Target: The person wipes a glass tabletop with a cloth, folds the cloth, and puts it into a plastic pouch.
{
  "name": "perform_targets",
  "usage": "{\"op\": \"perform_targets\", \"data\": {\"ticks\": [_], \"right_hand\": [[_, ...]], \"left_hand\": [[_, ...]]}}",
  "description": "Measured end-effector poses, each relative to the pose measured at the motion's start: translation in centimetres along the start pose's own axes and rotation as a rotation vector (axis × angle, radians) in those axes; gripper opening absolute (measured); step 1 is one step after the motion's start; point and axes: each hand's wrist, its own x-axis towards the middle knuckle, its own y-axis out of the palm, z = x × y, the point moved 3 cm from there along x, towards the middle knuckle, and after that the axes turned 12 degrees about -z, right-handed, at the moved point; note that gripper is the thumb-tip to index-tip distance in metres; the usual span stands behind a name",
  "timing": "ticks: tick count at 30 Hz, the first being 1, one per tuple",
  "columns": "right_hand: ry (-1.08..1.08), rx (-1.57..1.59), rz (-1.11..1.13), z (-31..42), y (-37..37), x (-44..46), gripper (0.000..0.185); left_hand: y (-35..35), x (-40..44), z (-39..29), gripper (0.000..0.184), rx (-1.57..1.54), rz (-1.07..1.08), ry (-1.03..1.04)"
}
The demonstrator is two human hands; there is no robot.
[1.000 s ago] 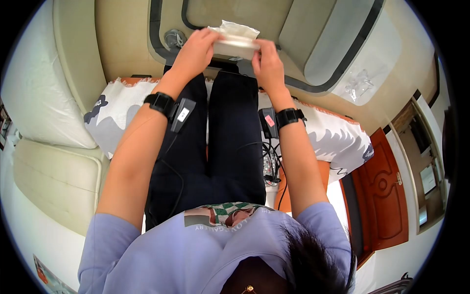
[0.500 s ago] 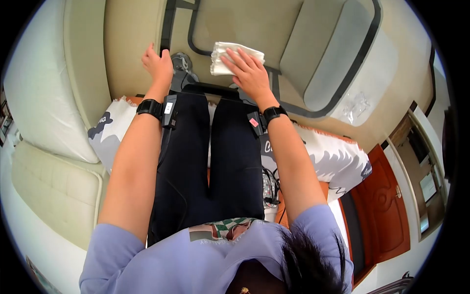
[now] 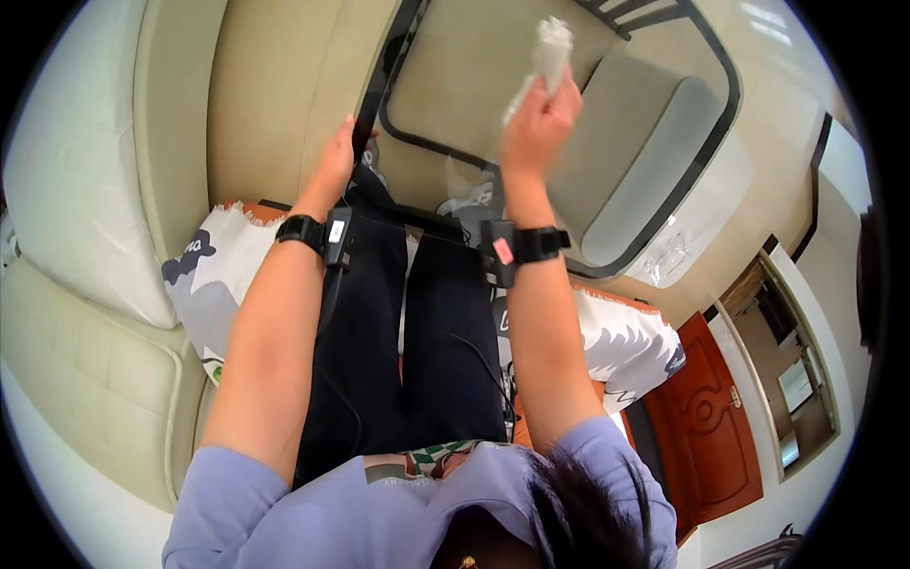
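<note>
My right hand is closed around a folded white cloth, which sticks up above the fingers over the glass-topped table. Hand and cloth are slightly blurred, and whether the cloth touches the glass I cannot tell. At the table's dark left edge is my left hand, its fingers stretched out along the rim and nothing held. Part of that hand's fingers is hidden by the table edge. Both wrists wear black straps with small boxes.
A grey shelf or cushion shape shows through the glass. Crumpled clear plastic lies at the table's right. Pale sofa cushions stand at left, a patterned white-grey cover lies under my legs, and a red-brown door is at right.
My right hand has gone from lying flat on the cloth to gripping it bunched, and has moved right and farther away. My left hand has come to the table's edge.
</note>
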Motion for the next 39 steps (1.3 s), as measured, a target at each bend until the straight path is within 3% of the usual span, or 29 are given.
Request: {"op": "perform_targets", "data": {"ticks": [1,4,7,14,18,20,22,23,25,31,33,36,38,39], "right_hand": [[-0.151,-0.015,0.024,0.7,2.2,0.1,0.046],[-0.337,-0.091,0.105,1.8,9.1,-0.5,0.054],[-0.535,-0.237,0.359,2.8,14.0,-2.7,0.059],[-0.683,-0.375,0.470,2.1,17.3,-0.8,0.059],[-0.733,-0.369,0.365,1.3,19.9,7.3,0.058],[-0.735,-0.372,0.336,0.9,20.7,11.9,0.057],[-0.761,-0.433,0.327,0.0,21.2,15.6,0.055],[-0.762,-0.434,0.325,-0.4,21.0,16.8,0.055],[-0.758,-0.488,0.314,-1.7,20.5,19.1,0.054],[-0.731,-0.645,0.120,-8.7,15.8,26.8,0.052],[-0.739,-0.779,0.068,-13.2,12.3,29.4,0.052],[-0.586,-0.766,0.031,-21.4,5.1,33.3,0.055],[-0.693,-0.799,0.029,-26.2,-0.6,35.3,0.051],[-0.722,-0.998,0.041,-28.1,-3.9,36.3,0.049]], "left_hand": [[-0.3,0.1,0.3,0.062,-0.007,0.002,0.007],[-0.2,0.4,-0.4,0.061,-0.092,0.078,0.084],[-0.5,-0.1,-1.4,0.060,-0.110,0.143,-0.063],[0.8,1.8,-0.2,0.058,-0.170,0.120,-0.090],[1.0,3.1,1.8,0.058,-0.106,0.056,-0.071],[1.8,7.0,7.9,0.057,-0.054,-0.039,0.004],[1.4,6.3,6.2,0.057,-0.029,-0.062,0.051],[1.2,6.0,5.3,0.057,-0.016,-0.075,0.074],[1.4,4.7,3.7,0.059,-0.090,0.040,-0.097],[1.4,4.3,2.5,0.064,-0.067,-0.011,-0.081],[1.1,4.4,2.8,0.066,-0.114,0.036,-0.087],[0.8,4.3,2.6,0.068,0.001,-0.020,-0.043],[-1.0,7.1,5.1,0.072,-0.041,0.078,-0.054],[-1.3,8.2,6.9,0.074,-0.059,0.143,-0.052]]}}
